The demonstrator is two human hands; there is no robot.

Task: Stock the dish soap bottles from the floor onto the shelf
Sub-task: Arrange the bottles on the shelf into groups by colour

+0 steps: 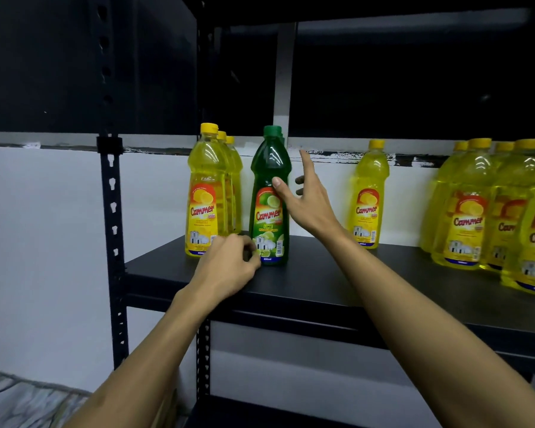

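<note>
The green dish soap bottle (270,196) stands upright near the front of the black shelf (337,273), and I read "Cammer" in red script on its label, with "LIME" on a small band beneath and a picture of a lime above. There seems to be at least one more green cap right behind it. My right hand (309,199) is spread loose beside it, thumb touching the bottle just above the label, the other fingers straight and apart behind it. My left hand (229,267) sits low at the bottle's base with fingers curled in against the lower label; I cannot tell whether it truly pinches the bottle or only touches it.

Just left stands a row of yellow bottles (207,193), one behind the other, same "Cammer" script with a lemon picture; the smaller print is too blurred to read. A single yellow bottle (369,196) stands further back to the right, and a crowded cluster of yellow bottles (476,211) fills the far right.

The shelf is a dark metal rack with a perforated upright post (113,211). Behind it, the wall (44,242) is white below and black above.
</note>
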